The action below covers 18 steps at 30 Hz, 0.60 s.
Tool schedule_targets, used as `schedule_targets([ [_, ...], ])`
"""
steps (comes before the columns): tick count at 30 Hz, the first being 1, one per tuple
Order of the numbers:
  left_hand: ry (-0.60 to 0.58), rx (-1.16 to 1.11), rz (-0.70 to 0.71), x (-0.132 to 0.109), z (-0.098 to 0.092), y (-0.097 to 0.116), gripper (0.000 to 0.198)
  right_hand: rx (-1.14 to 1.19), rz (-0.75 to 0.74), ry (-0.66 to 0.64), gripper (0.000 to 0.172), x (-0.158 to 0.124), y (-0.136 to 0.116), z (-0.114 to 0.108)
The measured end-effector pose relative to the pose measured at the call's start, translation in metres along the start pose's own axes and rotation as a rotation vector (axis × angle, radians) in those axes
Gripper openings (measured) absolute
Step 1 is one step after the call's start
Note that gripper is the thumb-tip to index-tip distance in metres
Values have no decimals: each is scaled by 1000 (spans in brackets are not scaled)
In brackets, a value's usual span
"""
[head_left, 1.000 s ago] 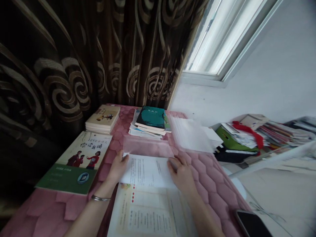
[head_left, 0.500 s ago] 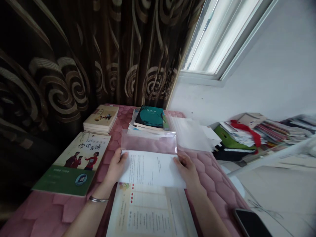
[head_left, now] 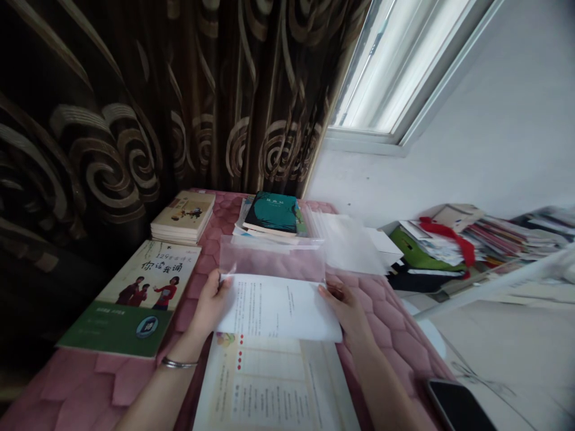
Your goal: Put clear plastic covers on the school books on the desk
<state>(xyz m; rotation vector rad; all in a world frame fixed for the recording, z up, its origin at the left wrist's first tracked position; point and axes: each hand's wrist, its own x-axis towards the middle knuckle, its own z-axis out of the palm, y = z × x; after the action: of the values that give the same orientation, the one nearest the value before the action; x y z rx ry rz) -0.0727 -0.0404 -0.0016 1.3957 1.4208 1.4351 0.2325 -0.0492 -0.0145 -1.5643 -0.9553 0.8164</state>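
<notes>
My left hand (head_left: pixel 210 305) pinches the left edge of a clear plastic sleeve (head_left: pixel 272 261), with a printed white sheet (head_left: pixel 278 307) part way inside it. My right hand (head_left: pixel 347 310) grips the sleeve's right edge beside the sheet. Both hands hold it just above an open workbook (head_left: pixel 274 386) lying on the pink quilted table cover (head_left: pixel 381 335). A bracelet sits on my left wrist.
A green-and-white book (head_left: pixel 135 298) lies to the left, a book stack (head_left: pixel 183 216) behind it, a dark teal book (head_left: pixel 274 214) on papers at the back. More clear sleeves (head_left: pixel 348 242) lie right. A phone (head_left: pixel 456 407) is at the lower right; cluttered papers (head_left: pixel 449 242) beyond.
My right hand slid from on top of the sheet to the sleeve's right edge. The sleeve has spread wider and flatter, and the sheet lies squarer in it.
</notes>
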Motion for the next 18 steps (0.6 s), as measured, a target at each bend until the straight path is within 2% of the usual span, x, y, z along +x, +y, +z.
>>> schedule_targets([
  [3, -3, 1, -6, 0, 0, -1, 19, -47, -23, 17, 41, -2, -10, -11],
  [8, 2, 3, -15, -1, 0, 1, 20, -176, -53, -154, 38, -3, -15, -28],
  [18, -48, 1, 73, 3, -4, -5, 17, -78, -78, -102, 35, -2, -8, -14],
])
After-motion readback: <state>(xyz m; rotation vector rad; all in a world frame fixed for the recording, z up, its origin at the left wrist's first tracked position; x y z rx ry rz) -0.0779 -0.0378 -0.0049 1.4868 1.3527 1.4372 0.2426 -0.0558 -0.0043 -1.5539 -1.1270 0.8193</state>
